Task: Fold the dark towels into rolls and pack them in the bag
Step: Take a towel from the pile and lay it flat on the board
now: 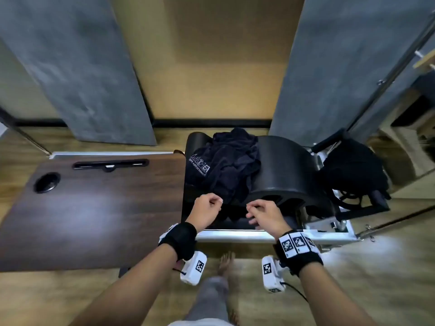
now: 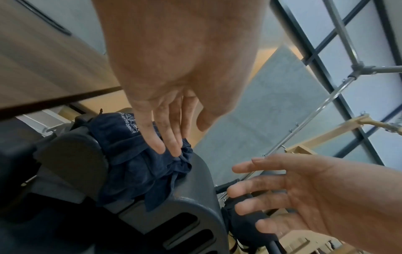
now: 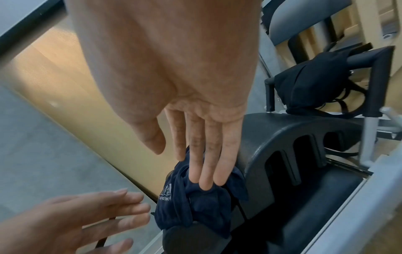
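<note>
1. I see the crumpled dark navy cloth towels (image 1: 226, 165) heaped against the black curved plastic arc barrel (image 1: 287, 170), at 12 o'clock from both hands.
2. My left hand (image 1: 207, 211) hovers relaxed, holding nothing.
3. My right hand (image 1: 266, 214) likewise, fingers extended.

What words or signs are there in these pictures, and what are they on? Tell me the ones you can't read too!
Pale lettering and a logo on the dark towels: upside down and too blurred to read in any view.
Black-and-white square code patterns on the right hand's wristband and on both wrist cameras: markers, not words.
Nothing else carries text.
</note>
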`<state>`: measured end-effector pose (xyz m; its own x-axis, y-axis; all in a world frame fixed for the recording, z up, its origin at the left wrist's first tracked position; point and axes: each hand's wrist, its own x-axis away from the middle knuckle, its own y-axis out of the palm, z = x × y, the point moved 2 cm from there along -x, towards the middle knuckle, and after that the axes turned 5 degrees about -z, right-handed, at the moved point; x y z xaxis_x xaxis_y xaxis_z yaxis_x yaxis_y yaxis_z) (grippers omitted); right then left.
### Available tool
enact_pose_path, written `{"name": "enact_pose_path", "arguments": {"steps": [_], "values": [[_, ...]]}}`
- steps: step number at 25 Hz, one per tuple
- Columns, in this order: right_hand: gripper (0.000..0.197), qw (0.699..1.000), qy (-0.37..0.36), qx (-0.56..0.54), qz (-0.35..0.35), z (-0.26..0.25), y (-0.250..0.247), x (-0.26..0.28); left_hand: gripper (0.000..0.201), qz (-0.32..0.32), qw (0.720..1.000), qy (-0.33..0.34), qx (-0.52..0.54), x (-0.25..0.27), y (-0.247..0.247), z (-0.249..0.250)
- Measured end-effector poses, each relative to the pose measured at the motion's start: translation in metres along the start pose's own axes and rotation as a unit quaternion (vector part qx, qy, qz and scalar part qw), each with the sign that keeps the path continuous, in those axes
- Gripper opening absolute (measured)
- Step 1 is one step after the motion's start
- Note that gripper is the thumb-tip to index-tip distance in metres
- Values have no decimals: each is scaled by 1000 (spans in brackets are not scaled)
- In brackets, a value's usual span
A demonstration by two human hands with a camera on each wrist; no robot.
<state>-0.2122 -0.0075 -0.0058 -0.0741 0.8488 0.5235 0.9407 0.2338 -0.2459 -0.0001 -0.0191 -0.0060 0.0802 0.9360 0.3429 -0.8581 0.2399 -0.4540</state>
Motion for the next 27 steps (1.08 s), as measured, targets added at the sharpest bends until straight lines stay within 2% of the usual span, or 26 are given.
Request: {"name": "enact_pose_path", "arguments": {"steps": [2,7,12,14,16,17,21,23,25,27], "values": [[9,1000,8,20,4,-8,-7,-31,18,7,1000,-10,-18,-41,0,0],[11,998,47,50,-15,-30,-24,-106,39,-62,988,-76,-117,-142,-7,4],[12,993,97,60,-33,-46,-28,-171,51,-71,966,-177,-175,-205,-3,-5],[13,991,101,76,-35,-51,-27,-187,41,-61,959,-200,-189,-217,-1,-7],[13,990,107,83,-36,-52,-28,-200,23,-27,958,-217,-182,-229,-6,-11],[14,990,110,84,-36,-54,-28,-204,21,-11,960,-223,-169,-233,-10,-12],[14,989,109,87,-39,-62,-29,-209,24,-11,972,-189,-138,-239,-20,-6],[14,989,107,92,-44,-67,-23,-208,23,-36,971,-172,-165,-235,-16,-6],[14,989,103,96,-50,-67,-18,-207,35,-69,958,-166,-222,-230,-10,-11],[13,988,106,100,-53,-63,-15,-206,36,-68,949,-156,-266,-230,-10,-17]]}}
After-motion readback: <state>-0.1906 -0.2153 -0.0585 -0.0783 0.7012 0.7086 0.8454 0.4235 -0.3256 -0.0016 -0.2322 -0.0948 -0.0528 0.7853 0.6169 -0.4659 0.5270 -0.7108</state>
